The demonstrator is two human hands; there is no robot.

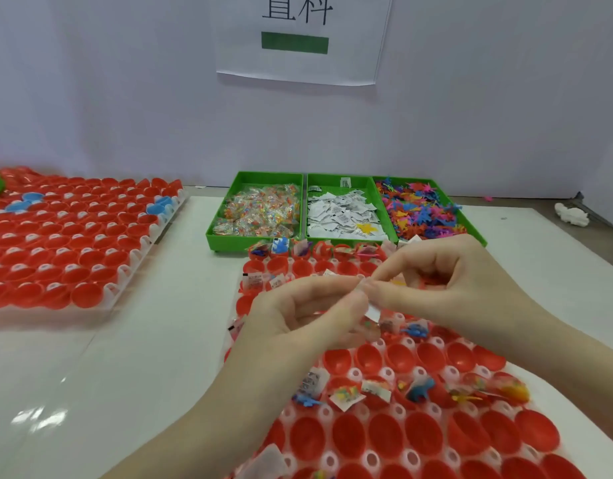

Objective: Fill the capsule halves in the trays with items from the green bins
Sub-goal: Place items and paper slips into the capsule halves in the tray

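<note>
fingers: both hands, left (298, 316) and right (446, 281), pinch one white packet (373, 311) over near tray (367, 458)
handling: likely light, flimsy, slippery; grip edges
bins (260, 236): table's far edge

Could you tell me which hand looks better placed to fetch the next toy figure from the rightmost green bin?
Probably the right hand: it sits just in front of the figure bin, while the left hand lies farther left. Both now pinch one small white packet above the tray.

Two bare forearms, no sleeves, short fingernails.
</note>
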